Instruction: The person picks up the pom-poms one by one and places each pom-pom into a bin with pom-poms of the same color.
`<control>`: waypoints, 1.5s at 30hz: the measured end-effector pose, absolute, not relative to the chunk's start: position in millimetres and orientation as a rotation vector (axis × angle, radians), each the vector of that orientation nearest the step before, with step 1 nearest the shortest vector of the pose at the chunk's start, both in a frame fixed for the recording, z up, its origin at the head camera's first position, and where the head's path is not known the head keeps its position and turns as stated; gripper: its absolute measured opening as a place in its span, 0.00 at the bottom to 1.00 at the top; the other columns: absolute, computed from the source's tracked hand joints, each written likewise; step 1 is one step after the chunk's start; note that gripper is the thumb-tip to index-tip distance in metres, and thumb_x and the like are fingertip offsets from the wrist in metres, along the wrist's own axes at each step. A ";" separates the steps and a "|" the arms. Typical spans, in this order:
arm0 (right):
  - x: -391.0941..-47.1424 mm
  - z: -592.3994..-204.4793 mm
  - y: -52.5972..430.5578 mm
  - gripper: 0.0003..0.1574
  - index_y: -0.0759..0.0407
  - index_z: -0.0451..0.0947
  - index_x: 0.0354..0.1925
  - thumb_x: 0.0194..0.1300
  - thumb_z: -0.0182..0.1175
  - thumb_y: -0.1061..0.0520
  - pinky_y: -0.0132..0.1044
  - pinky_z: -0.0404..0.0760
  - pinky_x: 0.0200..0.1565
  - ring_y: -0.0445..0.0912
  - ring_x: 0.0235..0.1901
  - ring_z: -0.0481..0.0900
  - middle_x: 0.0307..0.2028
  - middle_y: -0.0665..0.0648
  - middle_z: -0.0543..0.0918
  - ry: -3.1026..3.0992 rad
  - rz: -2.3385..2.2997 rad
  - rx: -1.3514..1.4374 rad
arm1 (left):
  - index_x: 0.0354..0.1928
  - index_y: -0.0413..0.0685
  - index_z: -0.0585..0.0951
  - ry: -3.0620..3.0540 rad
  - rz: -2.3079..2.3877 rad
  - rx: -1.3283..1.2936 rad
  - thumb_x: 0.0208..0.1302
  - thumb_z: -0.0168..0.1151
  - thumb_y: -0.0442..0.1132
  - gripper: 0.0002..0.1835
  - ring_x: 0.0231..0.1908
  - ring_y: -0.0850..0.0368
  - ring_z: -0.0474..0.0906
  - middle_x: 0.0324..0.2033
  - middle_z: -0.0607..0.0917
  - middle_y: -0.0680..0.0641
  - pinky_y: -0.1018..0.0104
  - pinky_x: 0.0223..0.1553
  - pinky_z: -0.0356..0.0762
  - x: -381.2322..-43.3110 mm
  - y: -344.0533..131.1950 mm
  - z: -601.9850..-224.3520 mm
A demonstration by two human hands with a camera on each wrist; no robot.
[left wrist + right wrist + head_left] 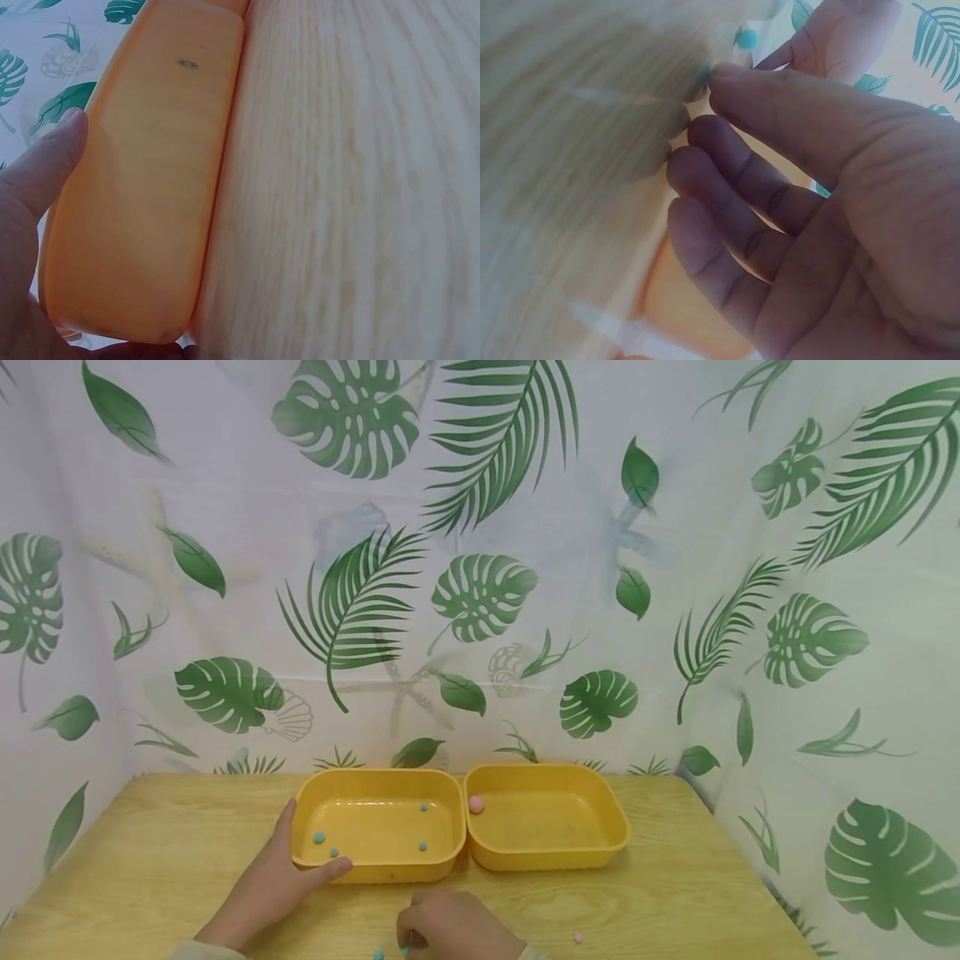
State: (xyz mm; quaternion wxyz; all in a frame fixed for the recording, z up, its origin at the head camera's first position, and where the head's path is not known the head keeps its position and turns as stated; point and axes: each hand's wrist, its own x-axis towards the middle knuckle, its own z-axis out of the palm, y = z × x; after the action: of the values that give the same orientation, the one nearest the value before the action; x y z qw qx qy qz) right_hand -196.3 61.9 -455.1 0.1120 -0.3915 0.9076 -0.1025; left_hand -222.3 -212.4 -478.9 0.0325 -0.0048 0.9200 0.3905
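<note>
My left hand [272,877] grips the left end of a yellow bin [390,872], its thumb over the front rim. In the left wrist view the bin's outer wall [142,172] fills the space beside the thumb [60,154]. Several small teal balls lie in this bin, one larger ball [318,837] near the hand. On the table before it, my right hand [457,927] pinches a small teal ball [703,73] at the thumb tip; the index fingertip is hidden in the right wrist view. Another teal ball [378,955] lies just left of these fingers.
A second yellow bin [547,860] stands against the first one's right side, with a pink ball [476,804] at its left wall. A tiny pink ball [578,937] lies on the wooden table [675,902], right of my right hand. Leaf-printed cloth [510,727] hangs behind and at the sides.
</note>
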 end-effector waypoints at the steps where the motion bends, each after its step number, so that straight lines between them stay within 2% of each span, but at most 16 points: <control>1: -196.2 -455.2 61.9 0.05 0.44 0.86 0.33 0.67 0.70 0.49 0.24 0.70 0.28 0.30 0.25 0.68 0.25 0.37 0.72 2.668 -0.297 -1.158 | 0.81 0.40 0.30 2.835 1.201 -0.014 0.58 0.67 0.73 0.73 0.72 0.23 0.58 0.76 0.52 0.22 0.28 0.65 0.65 -222.4 -212.4 -479.1; 10: -198.7 -457.6 62.6 0.05 0.44 0.84 0.32 0.66 0.70 0.50 0.24 0.70 0.28 0.30 0.25 0.68 0.26 0.37 0.73 2.675 -0.264 -1.163 | 0.81 0.40 0.30 2.837 1.208 -0.006 0.59 0.67 0.72 0.72 0.72 0.23 0.58 0.77 0.51 0.23 0.28 0.66 0.64 -222.6 -211.0 -477.5; 19: -200.0 -456.2 69.3 0.14 0.43 0.78 0.26 0.66 0.69 0.56 0.27 0.74 0.30 0.33 0.24 0.71 0.23 0.36 0.74 2.708 -0.428 -0.967 | 0.81 0.40 0.30 2.838 1.224 0.009 0.59 0.68 0.72 0.72 0.74 0.24 0.56 0.78 0.50 0.24 0.29 0.68 0.61 -221.5 -209.1 -475.5; 23: -201.0 -451.6 72.4 0.13 0.44 0.79 0.27 0.66 0.69 0.58 0.27 0.74 0.28 0.33 0.21 0.71 0.22 0.36 0.75 2.725 -0.518 -0.947 | 0.81 0.39 0.30 2.840 1.227 0.010 0.59 0.68 0.71 0.73 0.73 0.24 0.57 0.77 0.51 0.24 0.29 0.68 0.62 -220.8 -207.6 -472.9; 26: -201.6 -447.0 73.9 0.11 0.45 0.81 0.28 0.66 0.69 0.60 0.26 0.74 0.27 0.32 0.21 0.70 0.23 0.36 0.76 2.750 -0.561 -0.981 | 0.81 0.39 0.30 2.841 1.223 0.006 0.59 0.68 0.71 0.73 0.73 0.24 0.58 0.77 0.52 0.23 0.29 0.67 0.62 -219.9 -206.8 -471.8; 30: -202.9 -439.3 75.9 0.08 0.47 0.83 0.32 0.67 0.68 0.61 0.23 0.75 0.32 0.29 0.25 0.71 0.27 0.35 0.79 2.798 -0.596 -1.138 | 0.81 0.37 0.31 2.846 1.203 0.001 0.59 0.68 0.72 0.73 0.72 0.23 0.58 0.76 0.51 0.22 0.28 0.66 0.63 -220.2 -207.1 -473.8; 37: -205.5 -430.8 88.0 0.10 0.49 0.80 0.33 0.64 0.70 0.63 0.16 0.74 0.36 0.31 0.30 0.76 0.30 0.41 0.81 2.996 -0.706 -1.416 | 0.81 0.39 0.30 2.842 1.202 -0.010 0.59 0.68 0.72 0.73 0.73 0.23 0.57 0.77 0.51 0.24 0.27 0.66 0.63 -222.0 -210.2 -479.7; 41: -210.0 -430.2 93.2 0.07 0.51 0.81 0.34 0.64 0.67 0.63 0.18 0.77 0.37 0.36 0.31 0.81 0.32 0.45 0.85 3.127 -0.850 -1.431 | 0.81 0.40 0.30 2.843 1.189 -0.019 0.58 0.67 0.73 0.73 0.72 0.22 0.57 0.77 0.51 0.24 0.27 0.65 0.64 -223.1 -211.1 -481.5; 45: -212.8 -428.9 97.6 0.08 0.52 0.81 0.34 0.60 0.70 0.64 0.21 0.79 0.36 0.37 0.30 0.81 0.32 0.46 0.85 3.228 -0.959 -1.356 | 0.81 0.40 0.30 2.834 1.193 -0.021 0.59 0.67 0.73 0.73 0.73 0.23 0.57 0.77 0.50 0.24 0.27 0.65 0.64 -223.2 -211.2 -481.6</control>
State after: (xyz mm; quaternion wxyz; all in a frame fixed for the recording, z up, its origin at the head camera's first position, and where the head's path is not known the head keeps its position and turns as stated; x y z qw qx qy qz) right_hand -212.8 97.6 -428.9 -0.2421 -0.3625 0.8627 -0.2563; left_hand -223.2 -211.2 -481.6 0.0333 -0.0067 0.9211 0.3878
